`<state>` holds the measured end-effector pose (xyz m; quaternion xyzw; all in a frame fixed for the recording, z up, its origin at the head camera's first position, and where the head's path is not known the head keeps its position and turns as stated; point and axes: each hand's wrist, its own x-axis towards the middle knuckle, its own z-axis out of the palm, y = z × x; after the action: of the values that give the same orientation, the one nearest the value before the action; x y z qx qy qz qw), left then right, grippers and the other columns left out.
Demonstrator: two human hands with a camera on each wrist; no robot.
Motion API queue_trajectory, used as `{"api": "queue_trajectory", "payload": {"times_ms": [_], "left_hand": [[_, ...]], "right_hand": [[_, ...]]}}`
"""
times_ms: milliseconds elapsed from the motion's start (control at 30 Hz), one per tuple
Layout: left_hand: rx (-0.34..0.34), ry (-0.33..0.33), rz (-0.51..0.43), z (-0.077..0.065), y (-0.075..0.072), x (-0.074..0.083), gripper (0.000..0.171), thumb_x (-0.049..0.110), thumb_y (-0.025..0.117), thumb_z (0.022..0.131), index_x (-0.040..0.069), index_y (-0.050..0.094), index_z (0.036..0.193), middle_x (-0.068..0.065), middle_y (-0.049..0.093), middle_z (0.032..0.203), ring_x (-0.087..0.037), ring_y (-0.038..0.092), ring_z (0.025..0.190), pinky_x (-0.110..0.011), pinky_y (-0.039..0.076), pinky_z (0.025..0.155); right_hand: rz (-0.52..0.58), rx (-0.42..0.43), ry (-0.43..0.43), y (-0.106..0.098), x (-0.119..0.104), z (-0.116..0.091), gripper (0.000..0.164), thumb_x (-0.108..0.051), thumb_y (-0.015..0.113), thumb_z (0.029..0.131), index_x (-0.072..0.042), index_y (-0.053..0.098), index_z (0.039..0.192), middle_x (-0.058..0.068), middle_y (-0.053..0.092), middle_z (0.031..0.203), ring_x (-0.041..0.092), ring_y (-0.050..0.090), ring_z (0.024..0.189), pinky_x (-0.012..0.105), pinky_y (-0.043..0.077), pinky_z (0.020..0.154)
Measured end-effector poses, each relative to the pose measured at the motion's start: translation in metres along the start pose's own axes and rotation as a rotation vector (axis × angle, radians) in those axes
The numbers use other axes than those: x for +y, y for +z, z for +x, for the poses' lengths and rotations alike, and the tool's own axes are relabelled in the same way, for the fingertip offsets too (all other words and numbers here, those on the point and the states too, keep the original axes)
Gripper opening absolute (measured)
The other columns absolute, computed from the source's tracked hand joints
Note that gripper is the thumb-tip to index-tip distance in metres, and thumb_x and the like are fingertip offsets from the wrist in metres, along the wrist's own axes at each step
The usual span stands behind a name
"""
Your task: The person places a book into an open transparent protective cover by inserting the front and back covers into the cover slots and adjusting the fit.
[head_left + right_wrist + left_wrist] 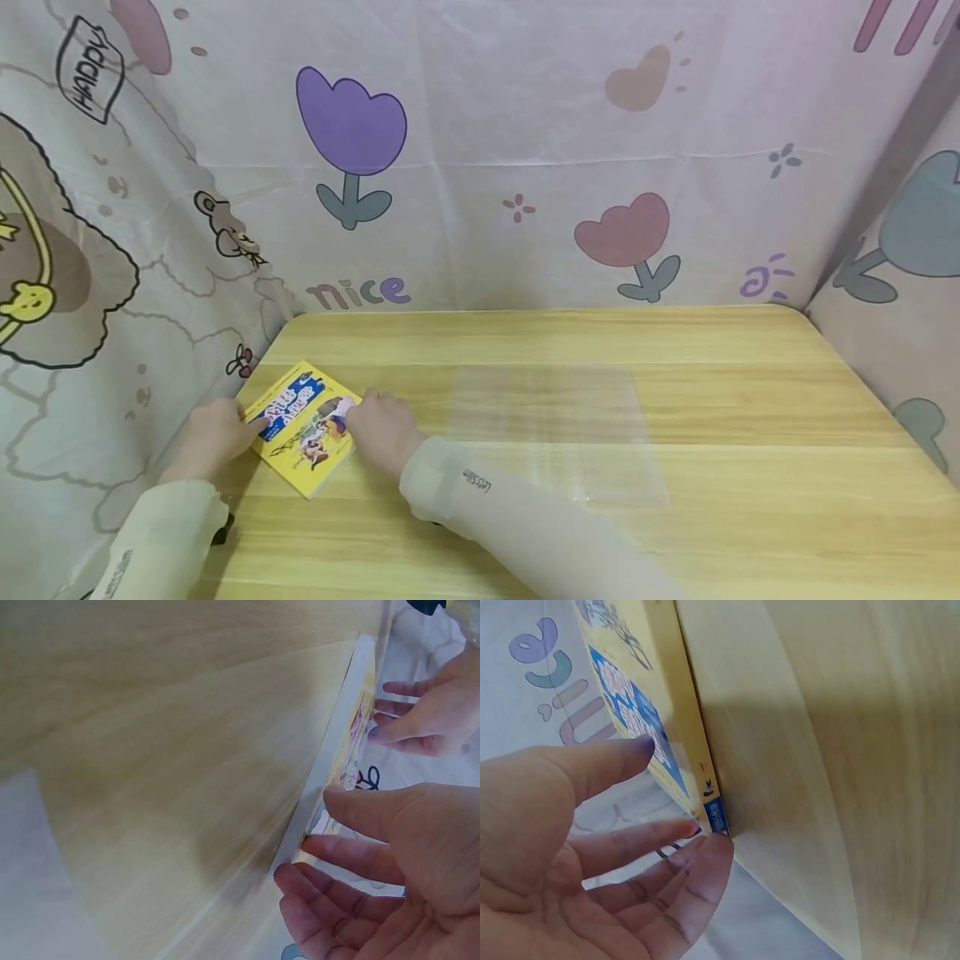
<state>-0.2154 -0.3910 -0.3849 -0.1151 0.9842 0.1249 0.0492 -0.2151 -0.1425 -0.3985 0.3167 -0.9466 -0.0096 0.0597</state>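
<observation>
A yellow book (288, 467) with a blue title panel and a cartoon picture lies slanted at the table's left side. My left hand (213, 437) holds its left corner, thumb over the cover. In the left wrist view, that thumb reaches the blue panel and the fingertips (716, 851) meet the corner by the spine. My right hand (386, 429) grips the opposite corner. Seen from the right wrist, its thumb lies on the cover edge while the other fingers (296, 881) sit at the white page edge. The underside of the book is hidden.
A clear plastic sheet (555, 433) lies flat on the wooden table (750, 400), right of the book. Patterned cloth (480, 108) hangs behind the table and along both sides, close by my left hand.
</observation>
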Motion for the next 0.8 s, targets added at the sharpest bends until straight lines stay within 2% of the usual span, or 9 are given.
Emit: {"api": "queue_trajectory", "payload": {"times_ms": [100,167,267,433,667,800], "left_hand": [[-0.032,-0.062,-0.029,0.003,-0.002,-0.001,0.043,0.034,0.064,0.090,-0.007,0.054,0.084,-0.014,0.051,0.070,-0.025,0.050,0.063,-0.034,0.043,0.052],[-0.036,-0.077,-0.032,0.006,-0.003,-0.003,0.049,0.037,0.063,0.091,-0.011,0.053,0.090,-0.015,0.049,0.072,-0.027,0.050,0.065,-0.034,0.043,0.054],[-0.040,-0.077,-0.026,0.009,-0.007,-0.007,0.053,0.038,0.064,0.090,-0.014,0.054,0.091,-0.016,0.049,0.073,-0.029,0.049,0.068,-0.036,0.042,0.057],[-0.062,-0.090,-0.007,0.011,-0.010,-0.012,0.056,0.044,0.067,0.085,-0.012,0.055,0.084,-0.015,0.048,0.071,-0.029,0.049,0.068,-0.036,0.042,0.058],[-0.104,-0.120,0.000,0.012,-0.012,-0.007,0.060,0.052,0.067,0.082,-0.007,0.055,0.080,-0.014,0.047,0.071,-0.028,0.049,0.068,-0.036,0.040,0.060],[-0.118,-0.085,-0.031,0.012,-0.013,-0.009,0.058,0.050,0.066,0.084,-0.006,0.054,0.080,-0.014,0.048,0.071,-0.027,0.050,0.068,-0.036,0.042,0.060]], "right_hand": [[-0.023,-0.008,0.013,-0.001,-0.001,0.000,0.022,-0.032,0.066,0.090,-0.023,0.070,0.110,0.000,0.059,0.092,0.011,0.056,0.074,0.024,0.051,0.062],[-0.046,-0.004,0.011,0.000,-0.001,0.000,0.021,-0.031,0.064,0.092,-0.023,0.071,0.111,0.001,0.059,0.091,0.011,0.056,0.072,0.023,0.052,0.060],[-0.082,0.015,-0.002,0.000,-0.002,-0.002,0.020,-0.029,0.060,0.095,-0.024,0.071,0.111,0.002,0.058,0.090,0.010,0.056,0.070,0.022,0.052,0.055],[-0.128,0.035,-0.037,-0.001,-0.004,-0.006,0.021,-0.028,0.057,0.097,-0.022,0.072,0.111,0.002,0.058,0.091,0.010,0.057,0.071,0.019,0.052,0.057],[-0.190,-0.053,-0.042,-0.004,-0.009,-0.009,0.023,-0.031,0.057,0.097,-0.028,0.071,0.115,0.002,0.058,0.106,0.014,0.058,0.087,0.020,0.053,0.063],[-0.194,-0.074,-0.036,-0.005,-0.011,-0.010,0.023,-0.031,0.059,0.096,-0.029,0.070,0.116,0.002,0.056,0.109,0.013,0.056,0.088,0.019,0.053,0.064]]}}
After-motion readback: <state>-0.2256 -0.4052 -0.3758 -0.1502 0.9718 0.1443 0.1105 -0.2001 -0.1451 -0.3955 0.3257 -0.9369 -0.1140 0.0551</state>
